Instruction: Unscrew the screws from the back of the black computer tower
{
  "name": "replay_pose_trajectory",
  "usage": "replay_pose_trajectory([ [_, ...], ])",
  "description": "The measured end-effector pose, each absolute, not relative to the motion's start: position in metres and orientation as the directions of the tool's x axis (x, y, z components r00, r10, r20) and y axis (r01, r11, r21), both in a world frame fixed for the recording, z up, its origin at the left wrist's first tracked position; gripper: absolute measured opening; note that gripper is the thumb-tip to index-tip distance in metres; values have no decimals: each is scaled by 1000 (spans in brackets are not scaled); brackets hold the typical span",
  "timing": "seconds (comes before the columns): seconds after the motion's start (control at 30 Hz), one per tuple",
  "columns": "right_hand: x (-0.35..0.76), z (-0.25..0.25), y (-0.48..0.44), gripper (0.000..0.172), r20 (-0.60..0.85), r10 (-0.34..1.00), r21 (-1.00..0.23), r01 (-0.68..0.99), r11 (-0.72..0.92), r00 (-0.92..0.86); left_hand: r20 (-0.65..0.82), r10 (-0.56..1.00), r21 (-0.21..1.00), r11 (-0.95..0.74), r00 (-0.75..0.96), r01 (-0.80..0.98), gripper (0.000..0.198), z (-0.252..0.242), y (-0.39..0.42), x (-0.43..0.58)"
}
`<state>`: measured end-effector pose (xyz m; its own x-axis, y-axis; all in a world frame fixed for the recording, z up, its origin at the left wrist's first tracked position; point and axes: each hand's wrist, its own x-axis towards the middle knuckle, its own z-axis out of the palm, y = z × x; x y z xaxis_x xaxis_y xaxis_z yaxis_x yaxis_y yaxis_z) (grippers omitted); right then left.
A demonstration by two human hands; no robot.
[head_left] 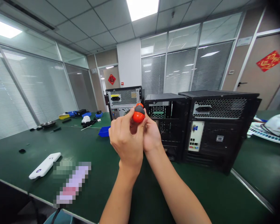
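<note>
Both my hands are raised in front of me, pressed together around a small orange and black rounded handle that looks like a stubby screwdriver. My left hand wraps its fingers around the lower part, with only the back of the hand showing. My right hand closes on it from the right, thumb near the orange knob. The tool's tip is hidden inside my hands. Behind my hands stand three computer cases on the green table: a black one at right, a black one in the middle, a silver-backed one.
A white flat device lies at the table's left front, beside a blurred-out patch. A blue bin sits left of my hands. Small tools, blue trays and a metal bowl lie far left. A white fan-like object rests at right.
</note>
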<state>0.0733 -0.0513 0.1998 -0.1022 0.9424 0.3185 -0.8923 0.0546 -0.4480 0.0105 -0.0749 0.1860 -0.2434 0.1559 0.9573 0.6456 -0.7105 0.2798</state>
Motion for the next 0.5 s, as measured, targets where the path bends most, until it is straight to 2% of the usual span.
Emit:
replay_pose_trajectory([
  [0.17,77,195,-48,16,332,929,-457,-889,4,-166,959,168,278,-723,-229,633,28,187,-74,7],
  [0.3,78,192,-47,28,365,917,-409,-913,5,-159,963,174,268,-725,-208,634,31,187,-73,4],
  [0.5,79,196,-52,30,324,928,-480,-877,-6,-184,968,173,252,-712,-183,655,31,188,-73,2],
])
